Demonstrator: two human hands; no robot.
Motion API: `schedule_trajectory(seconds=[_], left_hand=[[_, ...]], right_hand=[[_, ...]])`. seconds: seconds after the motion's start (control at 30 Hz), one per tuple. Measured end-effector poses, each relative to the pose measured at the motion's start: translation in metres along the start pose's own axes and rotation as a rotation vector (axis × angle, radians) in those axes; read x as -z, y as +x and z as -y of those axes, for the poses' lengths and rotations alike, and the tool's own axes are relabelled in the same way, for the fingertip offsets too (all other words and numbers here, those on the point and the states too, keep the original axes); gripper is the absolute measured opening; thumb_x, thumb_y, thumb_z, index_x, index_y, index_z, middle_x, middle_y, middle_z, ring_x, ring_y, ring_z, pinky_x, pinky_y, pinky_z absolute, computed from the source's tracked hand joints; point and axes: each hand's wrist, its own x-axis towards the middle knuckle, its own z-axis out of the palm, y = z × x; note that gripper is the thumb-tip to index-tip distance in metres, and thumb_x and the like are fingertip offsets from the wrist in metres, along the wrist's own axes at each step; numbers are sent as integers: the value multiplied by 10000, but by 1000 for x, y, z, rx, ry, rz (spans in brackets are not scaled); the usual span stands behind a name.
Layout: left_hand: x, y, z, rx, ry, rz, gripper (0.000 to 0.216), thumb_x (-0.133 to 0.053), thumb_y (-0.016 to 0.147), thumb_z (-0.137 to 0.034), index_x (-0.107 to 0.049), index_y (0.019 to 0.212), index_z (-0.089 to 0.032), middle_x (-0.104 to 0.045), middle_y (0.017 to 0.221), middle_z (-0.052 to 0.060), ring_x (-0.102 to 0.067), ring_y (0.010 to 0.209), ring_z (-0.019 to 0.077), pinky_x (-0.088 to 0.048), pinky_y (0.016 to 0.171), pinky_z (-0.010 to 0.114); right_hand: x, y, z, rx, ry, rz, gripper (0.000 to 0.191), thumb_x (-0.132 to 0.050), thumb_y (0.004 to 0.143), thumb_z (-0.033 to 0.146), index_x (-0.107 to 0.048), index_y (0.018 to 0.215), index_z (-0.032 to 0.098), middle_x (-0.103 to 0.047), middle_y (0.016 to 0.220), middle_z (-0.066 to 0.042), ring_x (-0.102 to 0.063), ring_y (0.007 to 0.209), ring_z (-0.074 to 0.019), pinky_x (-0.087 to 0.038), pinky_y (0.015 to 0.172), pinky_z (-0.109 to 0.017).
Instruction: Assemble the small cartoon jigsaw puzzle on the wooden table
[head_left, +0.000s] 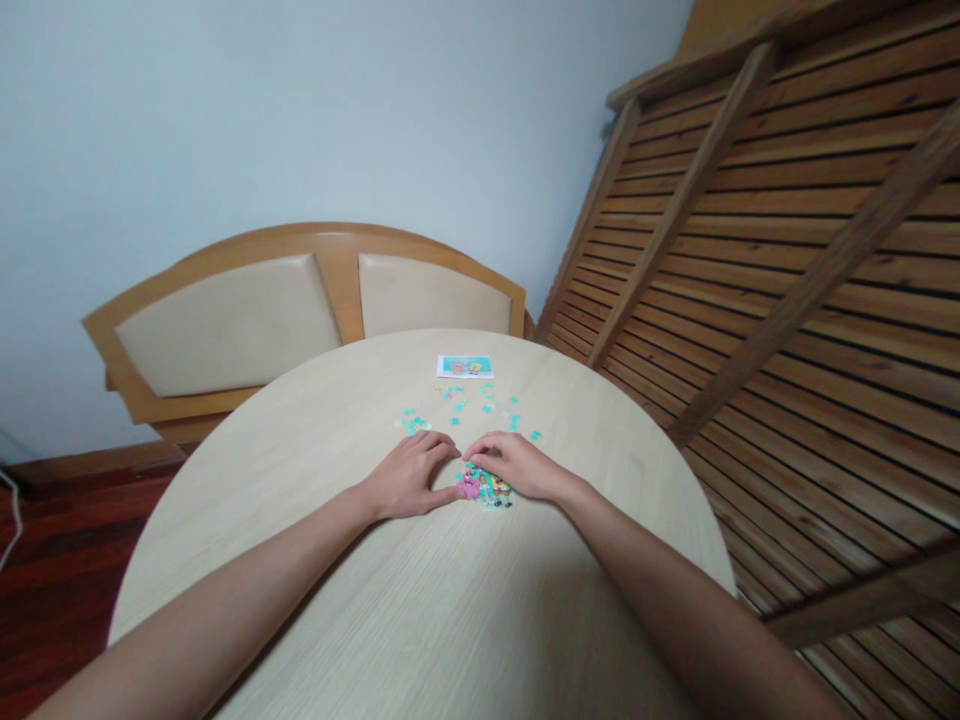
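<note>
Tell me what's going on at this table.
A person has both hands on a round wooden table. The left hand and right hand rest palm down, fingertips meeting over a small joined patch of colourful puzzle pieces. Just beyond the hands, loose turquoise pieces lie scattered, and a small picture card lies farther back.

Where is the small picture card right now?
In the head view the picture card lies flat on the far side of the table, slightly right of centre, beyond the loose teal puzzle pieces ahead of the left hand and right hand.
</note>
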Motion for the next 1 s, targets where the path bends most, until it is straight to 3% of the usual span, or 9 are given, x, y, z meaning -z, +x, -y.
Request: schedule_trajectory(seconds=[0.37, 0.7, 1.0], left_hand=[[0, 0, -1, -11, 15, 11, 540, -584, 897, -622, -604, 1237, -203, -610, 1245, 131, -567, 1160, 299, -451, 1005, 447], [-1, 0, 0, -31, 5, -6, 521, -588, 904, -594, -596, 1244, -199, -620, 1239, 133, -583, 1138, 294, -457, 1003, 452], [11, 2, -9, -229, -3, 47, 370, -538, 956, -441, -635, 1262, -257, -645, 1228, 89, -594, 1120, 264, -440, 1005, 440]], right_hand=[[-8, 2, -9, 24, -151, -61, 182, -604, 929, 237, -769, 1004, 214, -763, 1018, -53, -652, 1005, -212, -445, 950, -352], [-5, 2, -12, 23, -156, -75, 187, -590, 938, 220, -754, 1027, 205, -758, 1026, -51, -642, 1007, -207, -450, 925, -336], [19, -8, -12, 135, -251, 47, 179, -711, 860, 289, -746, 1000, 184, -736, 979, -64, -648, 963, -208, -458, 922, -340]])
